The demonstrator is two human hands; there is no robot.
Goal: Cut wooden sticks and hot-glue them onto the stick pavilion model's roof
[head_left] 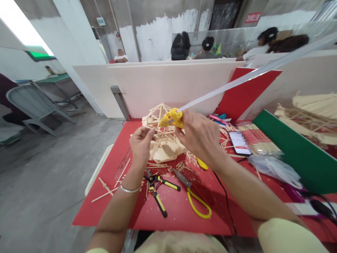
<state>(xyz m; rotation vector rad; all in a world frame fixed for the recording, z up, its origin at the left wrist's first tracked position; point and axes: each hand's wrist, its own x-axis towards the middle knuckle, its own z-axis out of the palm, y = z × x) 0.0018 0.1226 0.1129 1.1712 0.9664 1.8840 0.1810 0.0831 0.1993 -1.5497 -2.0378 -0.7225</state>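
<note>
Nearest you: yellow-handled scissors [196, 196] and black-and-yellow pliers [158, 191], lying side by side on the red surface [173, 214] just below your forearms. Left hand [140, 144]: fingers pressed together, pinching a thin stick at the near left edge of the stick model [163, 140]; a silver bracelet [129, 189] sits at that wrist. Right hand [201, 135]: wrapped around the grip of the yellow glue gun [171, 118], nozzle pointing left and touching the model's upper frame; a long clear glue stick [252, 73] runs from the gun's back up to the far right. Stick model: centre of the surface, just in front of the white partition [168, 84], with loose sticks [116, 182] scattered around it. Black cord [226, 203]: trailing toward you under your right forearm. Right of your hand: a phone [239, 142], a clear plastic bag [273, 167], a green board [297, 154]. Far side: other people seated beyond the partition.
</note>
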